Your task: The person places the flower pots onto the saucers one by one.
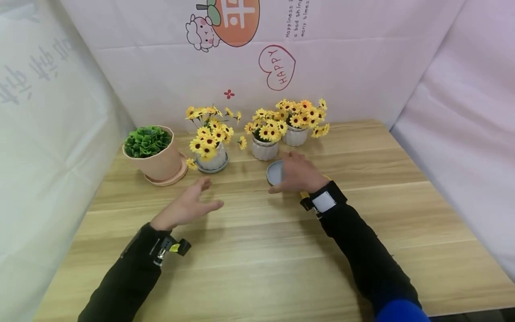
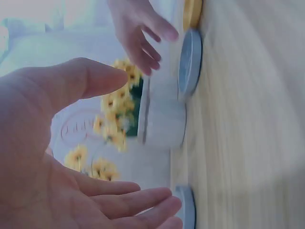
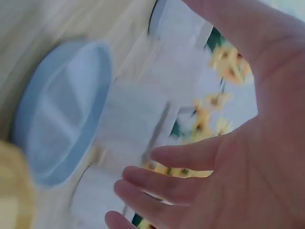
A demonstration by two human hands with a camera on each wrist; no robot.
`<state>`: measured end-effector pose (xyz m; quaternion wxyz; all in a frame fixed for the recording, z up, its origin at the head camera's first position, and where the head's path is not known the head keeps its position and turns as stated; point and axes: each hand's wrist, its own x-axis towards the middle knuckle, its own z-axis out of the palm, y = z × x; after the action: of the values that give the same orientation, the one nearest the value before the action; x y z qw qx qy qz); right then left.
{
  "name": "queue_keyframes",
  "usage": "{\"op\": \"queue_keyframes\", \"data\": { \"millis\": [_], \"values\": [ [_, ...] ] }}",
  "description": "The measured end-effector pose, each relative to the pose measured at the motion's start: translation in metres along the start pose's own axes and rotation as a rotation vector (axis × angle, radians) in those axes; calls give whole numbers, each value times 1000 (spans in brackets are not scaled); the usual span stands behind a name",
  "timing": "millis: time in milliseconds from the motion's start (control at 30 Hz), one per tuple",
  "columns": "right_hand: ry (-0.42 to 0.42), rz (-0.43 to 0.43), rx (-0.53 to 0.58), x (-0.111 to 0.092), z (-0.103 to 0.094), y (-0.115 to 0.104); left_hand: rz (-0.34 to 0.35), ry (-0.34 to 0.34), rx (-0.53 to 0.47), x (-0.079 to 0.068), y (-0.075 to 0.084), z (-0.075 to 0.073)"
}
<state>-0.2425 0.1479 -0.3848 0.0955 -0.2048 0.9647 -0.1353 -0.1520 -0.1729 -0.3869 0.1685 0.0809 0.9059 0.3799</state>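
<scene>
My right hand (image 1: 299,173), fingers spread, hovers over a grey-blue saucer (image 1: 274,172) and partly hides it in the head view. The saucer's raised rim shows in the right wrist view, with nothing in it. Just behind it stands a white ribbed pot (image 1: 264,150) of yellow daisy-like flowers. My left hand (image 1: 187,205) is held above the table with thumb and fingers apart and holds nothing. In front of its fingertips, another white pot of yellow flowers (image 1: 213,157) sits on a grey saucer (image 1: 213,170).
A third white flower pot (image 1: 295,136) stands at the back right. To the left, a pink pot (image 1: 161,163) with a green plant rests on a pink saucer (image 1: 166,180). A yellow dish (image 3: 14,191) lies beside the grey-blue saucer, mostly behind my right wrist. White cloth (image 1: 342,67) encloses the wooden table (image 1: 241,268).
</scene>
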Motion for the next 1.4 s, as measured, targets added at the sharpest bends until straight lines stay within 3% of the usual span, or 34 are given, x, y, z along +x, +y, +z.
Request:
{"op": "queue_keyframes", "data": {
  "millis": [167,367,467,633,867,967,1100,1167,1333,1400],
  "values": [
    [11,63,40,-2,10,21,66,38,-33,9,10,21],
    [-32,120,64,5,20,27,100,62,-89,33,24,37],
    [-32,130,65,9,22,27,101,68,-103,53,31,43],
    [-30,122,65,12,22,28,44,95,-85,90,38,52],
    [-28,117,84,11,20,30,14,173,-78,135,50,59],
    [-22,120,72,12,21,31,28,211,-84,153,52,57],
    [-2,135,54,13,21,32,99,231,-133,175,53,55],
    [2,132,51,14,21,33,75,221,-137,183,54,54],
    [-8,121,57,14,24,32,-102,153,-153,194,54,51],
    [-8,121,57,14,25,31,-129,140,-190,198,52,51]
  ]
}}
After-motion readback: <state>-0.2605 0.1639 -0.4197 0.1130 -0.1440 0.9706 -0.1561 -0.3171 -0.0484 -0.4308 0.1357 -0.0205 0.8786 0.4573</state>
